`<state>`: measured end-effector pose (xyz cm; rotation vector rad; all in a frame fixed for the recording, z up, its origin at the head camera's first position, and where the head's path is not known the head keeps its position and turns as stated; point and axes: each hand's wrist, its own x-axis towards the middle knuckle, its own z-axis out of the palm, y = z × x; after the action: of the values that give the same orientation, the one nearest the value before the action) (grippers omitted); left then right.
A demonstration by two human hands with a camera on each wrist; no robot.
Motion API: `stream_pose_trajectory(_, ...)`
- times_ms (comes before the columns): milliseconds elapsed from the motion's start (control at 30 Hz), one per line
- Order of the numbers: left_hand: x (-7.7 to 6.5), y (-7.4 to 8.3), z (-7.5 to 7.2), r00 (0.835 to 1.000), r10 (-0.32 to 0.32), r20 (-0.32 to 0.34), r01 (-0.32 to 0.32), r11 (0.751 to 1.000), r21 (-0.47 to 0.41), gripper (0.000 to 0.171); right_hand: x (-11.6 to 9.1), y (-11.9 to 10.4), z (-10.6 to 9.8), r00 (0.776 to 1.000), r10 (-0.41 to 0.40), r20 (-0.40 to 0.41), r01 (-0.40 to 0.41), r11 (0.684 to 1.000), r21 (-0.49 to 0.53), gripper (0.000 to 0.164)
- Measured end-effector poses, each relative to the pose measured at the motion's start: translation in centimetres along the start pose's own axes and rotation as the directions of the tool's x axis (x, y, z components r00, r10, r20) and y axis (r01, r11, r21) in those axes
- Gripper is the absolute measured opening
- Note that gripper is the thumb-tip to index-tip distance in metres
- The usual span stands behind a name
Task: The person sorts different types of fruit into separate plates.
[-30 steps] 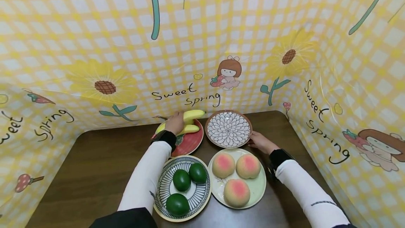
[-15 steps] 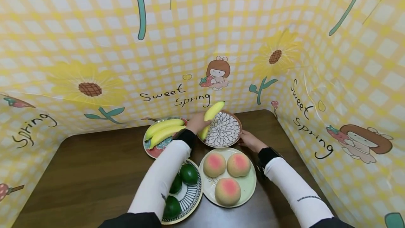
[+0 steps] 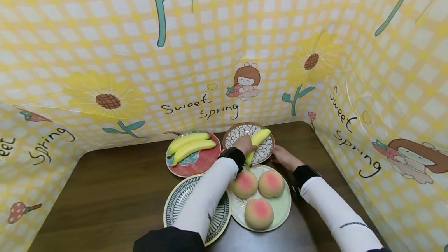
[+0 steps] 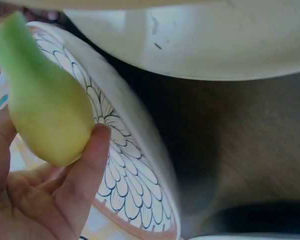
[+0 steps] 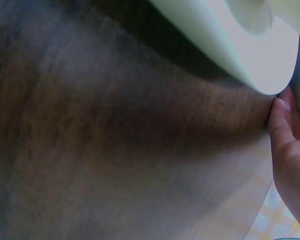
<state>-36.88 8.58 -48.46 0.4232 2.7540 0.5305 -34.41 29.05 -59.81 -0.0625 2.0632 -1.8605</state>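
Observation:
A yellow banana [image 3: 258, 139] is in my left hand [image 3: 244, 144], pinched between thumb and fingers over the petal-patterned plate [image 3: 229, 135]. In the left wrist view the banana's greenish end [image 4: 20, 45] points up, with the fingers around its lower part. My right hand [image 3: 286, 158] holds the right rim of that plate; its fingertips are partly hidden in the right wrist view. To the left, two bananas [image 3: 192, 149] lie on a red plate [image 3: 209, 159]. My left forearm covers most of the blue-and-white striped plate [image 3: 172, 201].
Three pink-topped peaches [image 3: 259, 214] sit on a pale green plate [image 3: 282, 209] in front of the petal-patterned plate. The plates stand close together on a dark wooden table [image 3: 115, 189]. Yellow checked cloth [image 3: 196, 61] rises behind and at both sides.
My left hand has carried one banana from the red plate rightwards to the petal-patterned plate. The left forearm now covers the green fruits. My right hand stays at the plate's rim.

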Motion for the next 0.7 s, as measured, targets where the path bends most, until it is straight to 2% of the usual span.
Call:
stream_pose_trajectory(67, 0.1, 0.1, 0.1, 1.000, 0.020, 0.024, -0.020, 1.000, -0.005, 0.037, -1.6, -2.3, 0.8, 1.000, 0.009, -0.016, -0.010, 0.999, -0.036, 0.050)
stream_pose_trajectory(100, 0.1, -0.1, 0.2, 0.998, 0.043, 0.042, -0.042, 0.999, -0.024, 0.039, -1.7, -2.3, 0.7, 1.000, -0.020, 0.004, 0.020, 0.999, -0.029, 0.047)
stream_pose_trajectory(133, 0.0, -0.2, 0.1, 0.995, 0.073, 0.060, -0.071, 0.997, -0.043, 0.043, -2.4, -3.6, 1.4, 0.999, 0.020, -0.025, -0.022, 0.998, -0.065, 0.048)
stream_pose_trajectory(167, -0.1, -0.4, 0.0, 0.991, 0.094, 0.094, -0.085, 0.992, -0.096, 0.044, -2.5, -3.6, 1.7, 1.000, 0.012, -0.024, -0.014, 0.998, -0.067, 0.046)
stream_pose_trajectory(267, 0.3, -1.4, -0.1, 0.969, 0.152, 0.193, -0.100, 0.962, -0.255, 0.048, 0.9, 1.0, -0.3, 0.999, -0.047, 0.009, 0.048, 0.999, -0.019, 0.043)
stream_pose_trajectory(300, 0.2, -1.5, -0.3, 0.962, 0.163, 0.218, -0.094, 0.951, -0.295, 0.053, 2.7, 3.6, -1.4, 0.998, -0.059, 0.015, 0.059, 0.998, 0.001, 0.043)
stream_pose_trajectory(333, 1.2, -2.2, 0.3, 0.952, 0.187, 0.244, -0.098, 0.937, -0.335, 0.057, 3.3, 4.3, -1.6, 0.999, -0.036, -0.007, 0.036, 0.999, -0.008, 0.046)
stream_pose_trajectory(367, 1.9, -2.6, 0.7, 0.943, 0.188, 0.274, -0.079, 0.928, -0.364, 0.058, 4.1, 5.6, -2.3, 0.999, -0.049, 0.002, 0.049, 0.999, 0.008, 0.046)
stream_pose_trajectory(400, 2.7, -2.9, 1.2, 0.936, 0.197, 0.291, -0.084, 0.930, -0.359, 0.062, 4.7, 6.2, -2.7, 0.999, -0.032, -0.006, 0.032, 0.999, -0.002, 0.048)
stream_pose_trajectory(467, 3.7, -3.8, 2.1, 0.926, 0.201, 0.319, -0.077, 0.929, -0.361, 0.066, 3.5, 4.1, -1.5, 0.999, 0.002, -0.034, -0.003, 0.999, -0.043, 0.049)
stream_pose_trajectory(500, 3.3, -3.8, 1.9, 0.927, 0.202, 0.315, -0.093, 0.940, -0.329, 0.069, 2.4, 2.5, -0.5, 0.998, 0.022, -0.056, -0.026, 0.996, -0.083, 0.048)
stream_pose_trajectory(533, 3.9, -4.4, 2.5, 0.922, 0.203, 0.330, -0.087, 0.938, -0.334, 0.068, 1.0, 0.4, 0.5, 0.998, 0.027, -0.065, -0.034, 0.994, -0.104, 0.048)
stream_pose_trajectory(567, 3.8, -4.6, 2.6, 0.921, 0.212, 0.328, -0.099, 0.939, -0.329, 0.069, 0.2, -0.6, 1.1, 0.997, 0.030, -0.070, -0.038, 0.992, -0.117, 0.049)
stream_pose_trajectory(600, 4.0, -5.2, 2.8, 0.918, 0.238, 0.316, -0.128, 0.935, -0.331, 0.069, -0.3, -1.3, 1.6, 0.997, 0.039, -0.074, -0.047, 0.993, -0.111, 0.049)
stream_pose_trajectory(633, 3.6, -5.2, 2.5, 0.919, 0.241, 0.313, -0.134, 0.936, -0.326, 0.069, -0.7, -1.5, 1.8, 0.996, 0.040, -0.074, -0.048, 0.993, -0.106, 0.049)
stream_pose_trajectory(700, 2.1, -4.9, 1.1, 0.919, 0.257, 0.299, -0.166, 0.940, -0.297, 0.067, 0.1, -0.1, 1.1, 0.999, -0.012, -0.036, 0.009, 0.997, -0.077, 0.048)
